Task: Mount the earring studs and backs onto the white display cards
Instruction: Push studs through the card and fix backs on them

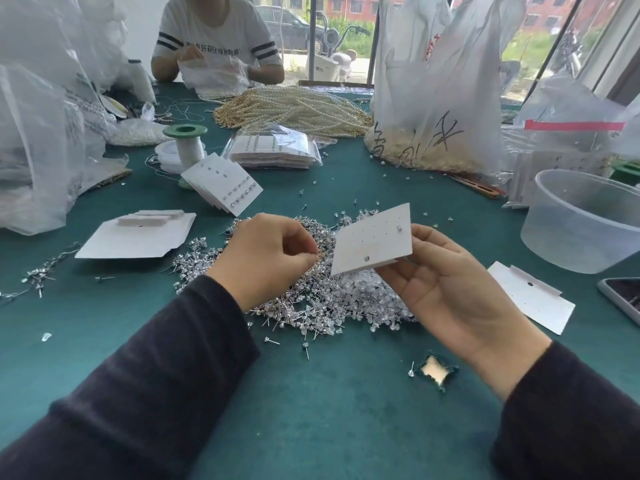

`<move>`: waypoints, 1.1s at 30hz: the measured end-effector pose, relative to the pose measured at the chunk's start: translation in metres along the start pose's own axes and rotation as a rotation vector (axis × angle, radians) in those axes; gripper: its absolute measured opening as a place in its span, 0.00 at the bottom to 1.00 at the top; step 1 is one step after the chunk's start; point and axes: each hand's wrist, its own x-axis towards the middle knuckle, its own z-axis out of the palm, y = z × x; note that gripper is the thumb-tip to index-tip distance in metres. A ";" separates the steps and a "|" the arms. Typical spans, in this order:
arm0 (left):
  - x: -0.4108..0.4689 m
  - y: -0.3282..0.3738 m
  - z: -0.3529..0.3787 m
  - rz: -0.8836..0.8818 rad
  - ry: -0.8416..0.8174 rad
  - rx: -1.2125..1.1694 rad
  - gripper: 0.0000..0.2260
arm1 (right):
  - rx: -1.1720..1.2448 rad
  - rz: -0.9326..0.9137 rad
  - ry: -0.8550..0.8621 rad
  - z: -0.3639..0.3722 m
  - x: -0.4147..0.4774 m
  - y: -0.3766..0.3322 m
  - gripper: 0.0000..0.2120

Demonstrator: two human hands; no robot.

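My right hand (446,285) holds a white display card (372,239) by its lower right corner, tilted above the table; the card carries one stud near its upper right. My left hand (273,251) hovers left of the card with fingertips pinched together, apparently on a small stud that I cannot make out clearly. Below both hands lies a large pile of silver earring studs and clear backs (311,296) on the green table (311,410). A stack of filled cards (225,183) lies behind, and blank cards (138,233) lie at the left.
A clear plastic tub (581,220) stands at the right, with a blank card (533,296) and a phone edge (623,299) near it. Pearl strands (294,109), plastic bags (436,81), a thread spool (187,143) and bagged cards (273,150) fill the back. Another person (218,39) works across the table.
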 end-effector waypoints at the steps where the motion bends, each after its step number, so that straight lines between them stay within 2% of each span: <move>1: 0.000 0.000 0.000 -0.007 -0.005 -0.012 0.03 | 0.000 0.004 -0.004 0.000 0.000 0.000 0.08; 4: -0.002 0.002 -0.001 -0.028 -0.010 -0.165 0.06 | -0.005 0.015 -0.012 0.001 -0.001 -0.001 0.08; 10: -0.010 0.019 0.003 -0.029 -0.070 -0.874 0.05 | 0.002 0.058 -0.047 0.005 -0.004 0.002 0.07; 12: -0.012 0.023 0.006 0.016 -0.047 -0.955 0.08 | 0.003 0.075 -0.070 0.007 -0.005 0.002 0.07; 15: -0.014 0.028 0.011 0.070 0.097 -0.780 0.03 | 0.014 0.099 -0.104 0.009 -0.008 0.003 0.07; 18: -0.016 0.029 0.019 0.085 0.196 -0.572 0.06 | 0.027 0.121 -0.127 0.010 -0.009 0.004 0.09; 23: -0.015 0.030 0.024 0.087 0.210 -0.507 0.06 | 0.040 0.149 -0.153 0.012 -0.011 0.006 0.11; 26: -0.016 0.030 0.026 0.078 0.226 -0.479 0.06 | 0.057 0.158 -0.172 0.014 -0.012 0.005 0.15; 29: -0.017 0.031 0.027 0.101 0.246 -0.435 0.04 | 0.083 0.171 -0.176 0.014 -0.011 0.005 0.20; 31: -0.019 0.033 0.026 0.137 0.241 -0.421 0.03 | 0.103 0.178 -0.186 0.014 -0.012 0.004 0.19; 33: -0.022 0.036 0.023 0.177 0.220 -0.405 0.10 | 0.134 0.172 -0.183 0.015 -0.013 0.002 0.17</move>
